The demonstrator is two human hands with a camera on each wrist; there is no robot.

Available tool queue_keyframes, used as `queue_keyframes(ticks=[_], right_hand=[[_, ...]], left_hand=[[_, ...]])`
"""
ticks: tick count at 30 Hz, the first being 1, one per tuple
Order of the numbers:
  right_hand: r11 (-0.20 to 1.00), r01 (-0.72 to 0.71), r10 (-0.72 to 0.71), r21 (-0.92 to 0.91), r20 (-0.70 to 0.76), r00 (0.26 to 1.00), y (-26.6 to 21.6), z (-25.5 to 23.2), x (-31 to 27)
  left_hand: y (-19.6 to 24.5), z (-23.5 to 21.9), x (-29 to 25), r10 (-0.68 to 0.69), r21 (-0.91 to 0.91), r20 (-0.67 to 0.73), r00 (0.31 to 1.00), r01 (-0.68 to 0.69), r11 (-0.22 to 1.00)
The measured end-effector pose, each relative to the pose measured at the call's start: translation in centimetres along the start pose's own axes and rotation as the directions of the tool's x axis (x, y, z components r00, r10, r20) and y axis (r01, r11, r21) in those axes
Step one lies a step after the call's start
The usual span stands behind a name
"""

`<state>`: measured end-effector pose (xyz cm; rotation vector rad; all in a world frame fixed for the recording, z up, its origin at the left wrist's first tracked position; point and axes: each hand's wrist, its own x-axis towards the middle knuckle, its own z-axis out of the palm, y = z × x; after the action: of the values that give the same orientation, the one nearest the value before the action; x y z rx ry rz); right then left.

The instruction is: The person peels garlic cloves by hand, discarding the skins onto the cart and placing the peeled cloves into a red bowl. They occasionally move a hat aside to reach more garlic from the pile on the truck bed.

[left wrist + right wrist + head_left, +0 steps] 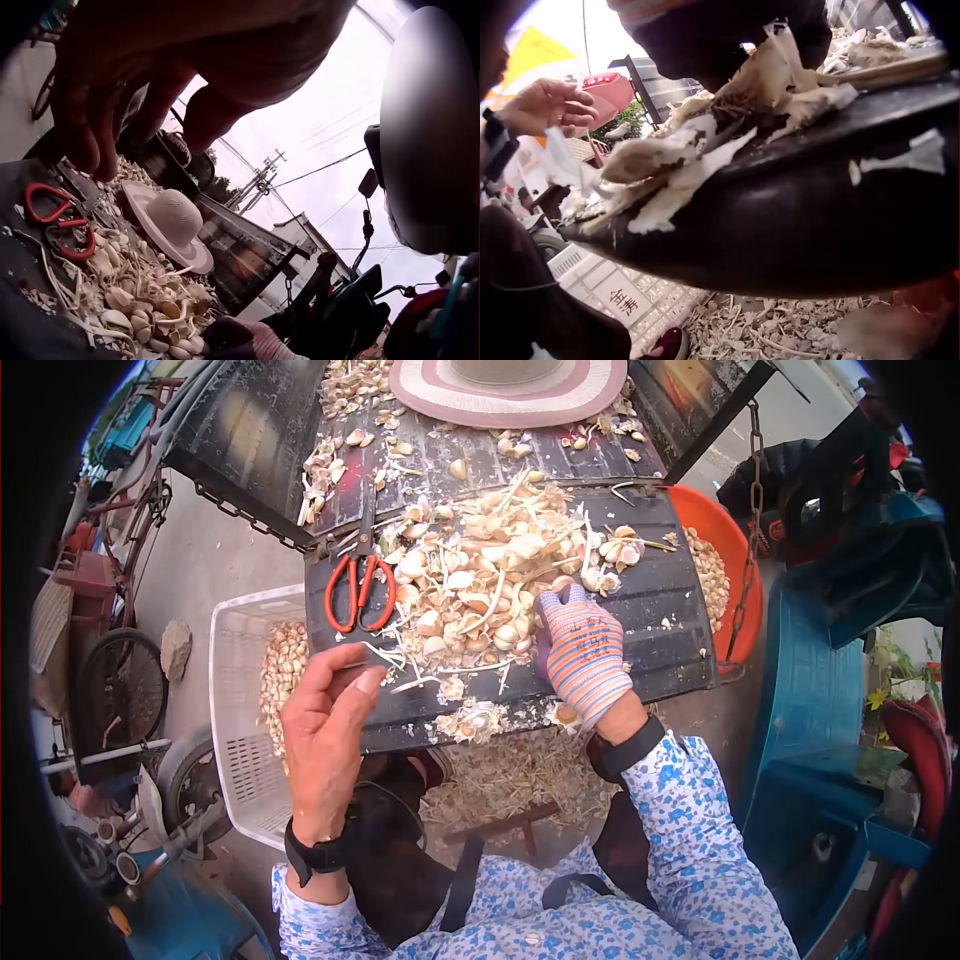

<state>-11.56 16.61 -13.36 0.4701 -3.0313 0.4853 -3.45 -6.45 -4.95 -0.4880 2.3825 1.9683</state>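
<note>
A heap of garlic bulbs, cloves and dry skins (pixel 480 575) lies on a black ribbed tailgate (pixel 660 620). My bare left hand (pixel 330 710) hovers over the tailgate's near left corner with loosely bent fingers, and nothing shows in it. It also hangs empty in the left wrist view (pixel 150 67). My right hand (pixel 580 650) wears a striped glove and rests palm down on the near right side of the heap. Its fingertips are sunk among the cloves. Red-handled scissors (pixel 358 592) lie on the tailgate beyond the left hand.
A white slatted basket (pixel 232 660) holding cloves stands below the tailgate at left. An orange basin (pixel 735 550) with cloves sits at right. A striped brimmed hat (pixel 505 390) lies at the far end. Garlic skins (pixel 510 775) litter the ground; a blue vehicle (pixel 830 690) stands at right.
</note>
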Motion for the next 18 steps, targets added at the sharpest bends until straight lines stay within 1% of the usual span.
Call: queue_keyframes(ticks=[1, 2, 3, 5, 6, 8, 9, 10, 11, 12, 13, 14, 15, 17, 18], right_hand=[[0.999, -0.019, 0.019, 0.028, -0.013, 1.0, 0.0, -0.2, -0.1], [0.998, -0.045, 0.044, 0.035, 0.025, 0.999, 0.5, 0.0, 0.0], [0.996, -0.03, 0.03, 0.083, 0.013, 0.999, 0.9, 0.0, -0.2], [0.984, -0.002, 0.004, 0.178, -0.007, 1.0, 1.9, -0.1, -0.6], [0.934, 0.052, -0.021, 0.352, -0.091, 0.996, 2.4, 0.6, -0.6], [0.889, 0.128, -0.077, 0.439, -0.132, 0.988, 2.9, 0.6, -1.1], [0.863, 0.166, -0.104, 0.477, -0.153, 0.983, 3.0, 0.4, -1.2], [0.88, 0.168, -0.1, 0.444, -0.173, 0.98, 3.1, 0.5, -1.1], [0.894, 0.121, -0.042, 0.43, -0.189, 0.981, 3.5, 0.5, -1.2], [0.906, 0.078, 0.011, 0.416, -0.208, 0.978, 3.9, 0.2, -1.2], [0.915, 0.033, 0.064, 0.403, -0.226, 0.972, 4.3, -0.1, -1.2], [0.922, 0.02, 0.033, 0.386, -0.131, 0.991, 4.5, -1.0, -1.4], [0.956, 0.036, -0.015, 0.293, -0.074, 0.997, 4.4, -1.0, -1.5], [0.99, 0.087, -0.093, 0.107, 0.052, 0.994, 3.8, -0.7, -1.6], [0.993, 0.115, -0.115, 0.027, 0.003, 0.993, 3.2, 0.1, -1.6]], left_hand=[[-0.7, 2.7, 0.0, -0.014, -0.065, 0.113, 0.993, 0.022, 0.998], [-1.4, 5.2, 0.3, -0.033, -0.08, 0.176, 0.984, 0.048, 0.996], [-2.4, 7.4, 0.8, -0.052, -0.094, 0.241, 0.969, 0.077, 0.993], [-4.3, 10.5, 2.1, -0.013, -0.04, 0.289, 0.957, 0.026, 0.999], [-4.6, 11.5, 2.5, 0.004, -0.036, 0.298, 0.954, 0.007, 0.999], [-5.1, 13.1, 3.4, 0.04, -0.031, 0.317, 0.948, -0.032, 0.999], [-5.2, 13.6, 3.7, 0.02, -0.016, 0.3, 0.954, -0.016, 1.0], [-5.3, 14.1, 4.0, 0.001, -0.002, 0.285, 0.958, 0.0, 1.0], [-5.3, 14.5, 4.1, -0.017, 0.014, 0.27, 0.963, 0.014, 1.0], [-5.2, 14.7, 4.1, -0.031, -0.009, 0.248, 0.968, 0.034, 0.999], [-5.0, 14.8, 4.0, -0.029, 0.004, 0.231, 0.972, 0.029, 1.0], [-5.0, 14.7, 3.9, -0.028, 0.019, 0.214, 0.976, 0.025, 1.0], [-5.0, 14.6, 3.8, -0.028, 0.035, 0.195, 0.98, 0.021, 0.999], [-5.5, 14.8, 3.9, -0.008, 0.029, 0.218, 0.976, 0.002, 1.0], [-5.6, 15.0, 4.1, 0.0, 0.018, 0.23, 0.973, -0.004, 1.0]])
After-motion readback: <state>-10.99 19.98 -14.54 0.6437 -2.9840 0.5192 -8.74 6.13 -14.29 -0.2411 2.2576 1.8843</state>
